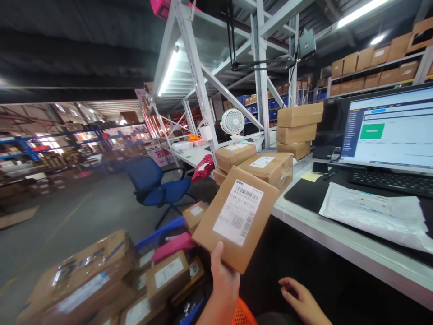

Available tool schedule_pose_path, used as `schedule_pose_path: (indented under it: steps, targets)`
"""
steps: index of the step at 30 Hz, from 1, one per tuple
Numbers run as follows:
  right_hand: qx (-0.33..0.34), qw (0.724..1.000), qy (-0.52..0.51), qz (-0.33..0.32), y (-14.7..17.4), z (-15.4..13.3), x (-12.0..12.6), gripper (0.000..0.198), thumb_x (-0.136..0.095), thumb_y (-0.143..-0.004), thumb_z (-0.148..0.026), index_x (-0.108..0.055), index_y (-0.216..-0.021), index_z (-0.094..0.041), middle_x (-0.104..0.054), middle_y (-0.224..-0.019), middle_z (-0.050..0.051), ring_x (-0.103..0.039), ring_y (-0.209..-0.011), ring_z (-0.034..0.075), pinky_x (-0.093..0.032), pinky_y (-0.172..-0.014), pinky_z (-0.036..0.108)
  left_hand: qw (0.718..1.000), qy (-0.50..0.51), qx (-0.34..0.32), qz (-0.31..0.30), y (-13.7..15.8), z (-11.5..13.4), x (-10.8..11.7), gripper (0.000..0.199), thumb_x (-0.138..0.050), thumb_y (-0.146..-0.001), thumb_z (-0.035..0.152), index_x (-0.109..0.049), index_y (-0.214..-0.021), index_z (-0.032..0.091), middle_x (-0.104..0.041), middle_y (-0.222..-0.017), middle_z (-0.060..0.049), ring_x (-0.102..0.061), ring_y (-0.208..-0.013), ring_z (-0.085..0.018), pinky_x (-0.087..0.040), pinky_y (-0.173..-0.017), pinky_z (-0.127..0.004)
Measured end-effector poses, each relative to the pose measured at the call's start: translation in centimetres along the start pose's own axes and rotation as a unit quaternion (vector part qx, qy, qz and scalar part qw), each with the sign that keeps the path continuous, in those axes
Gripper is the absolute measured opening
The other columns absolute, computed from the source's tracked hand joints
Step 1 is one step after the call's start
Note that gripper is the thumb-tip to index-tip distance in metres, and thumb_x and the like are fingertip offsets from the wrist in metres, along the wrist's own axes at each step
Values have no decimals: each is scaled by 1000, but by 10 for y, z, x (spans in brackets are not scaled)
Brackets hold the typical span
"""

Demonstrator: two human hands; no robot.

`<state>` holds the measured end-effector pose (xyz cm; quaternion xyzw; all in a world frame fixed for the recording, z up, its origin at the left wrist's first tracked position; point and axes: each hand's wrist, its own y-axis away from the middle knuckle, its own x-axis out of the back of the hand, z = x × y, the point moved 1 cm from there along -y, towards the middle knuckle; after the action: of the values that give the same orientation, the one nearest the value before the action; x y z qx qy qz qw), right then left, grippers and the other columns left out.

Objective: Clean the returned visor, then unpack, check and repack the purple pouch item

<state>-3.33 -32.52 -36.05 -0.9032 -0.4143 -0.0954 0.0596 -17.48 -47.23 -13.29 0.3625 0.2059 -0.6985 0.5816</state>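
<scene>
My left hand (pixel 225 275) grips the lower edge of a brown cardboard box (pixel 259 216), its thumb on the front face. The box is tilted and carries a white shipping label (pixel 238 210) with barcodes. It is held up beside the desk edge, over a blue crate (pixel 154 234) of parcels. My right hand (pixel 299 295) is lower right, below the desk, with fingers loosely curled and apart and nothing in it. A white plastic mailer bag (pixel 372 216) lies on the desk's black mat above that hand.
More cardboard boxes (pixel 274 164) sit on the desk's left end, with a stack (pixel 299 133) behind. A monitor (pixel 389 131), keyboard (pixel 389 183) and phone (pixel 320 168) are on the right. Lower left is a large taped carton (pixel 88 271); beyond stands a blue chair (pixel 152 180). An orange basket (pixel 241 313) is below.
</scene>
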Motion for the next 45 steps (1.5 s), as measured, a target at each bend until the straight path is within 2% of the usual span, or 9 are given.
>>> schedule_pose_path:
  steps: [4,9,15,24,33,45]
  targets:
    - [0,1000,9,-14,2,1,3,42,-59,-78,-49,-74,-102,-19,-75,-102,10,-70,-98,28,-54,-90,37,1000,3,8,6,3,-5,0,72,-74,-65,45,-59,-133,27,-75,-108,-5,-71,-94,-28,-56,-73,-33]
    - [-15,999,12,-26,2,2,9,47,-60,-77,-52,-72,-106,-16,-74,-105,12,-70,-100,29,-53,-94,39,998,35,42,-19,5,-10,-4,74,-78,-60,47,-62,-128,22,-75,-105,-8,-71,-97,-32,-58,-78,-39]
    - [-27,999,16,-22,2,3,12,50,-62,-75,-56,-73,-104,-17,-75,-101,12,-70,-99,30,-56,-92,39,997,63,40,-13,3,-15,2,80,-80,-60,43,-55,-134,24,-73,-117,-8,-68,-108,-32,-56,-85,-39]
    - [-42,998,24,-30,5,9,12,51,-64,-75,-60,-73,-104,-19,-75,-103,12,-71,-101,30,-56,-92,39,995,81,48,-14,1,-17,11,81,-81,-62,43,-54,-137,26,-72,-119,-8,-67,-113,-33,-55,-92,-40]
    - [-41,998,31,-41,6,13,12,51,-62,-77,-57,-72,-107,-17,-75,-107,13,-70,-103,30,-56,-93,37,996,79,39,17,1,-19,16,76,-80,-61,46,-59,-131,25,-74,-112,-7,-67,-110,-32,-56,-89,-37]
    - [-32,998,48,-30,8,20,11,50,-62,-77,-57,-73,-107,-19,-75,-106,11,-70,-102,29,-56,-93,37,996,73,29,32,-1,-19,23,84,-80,-57,48,-55,-135,28,-71,-123,-7,-65,-115,-35,-59,-82,-39]
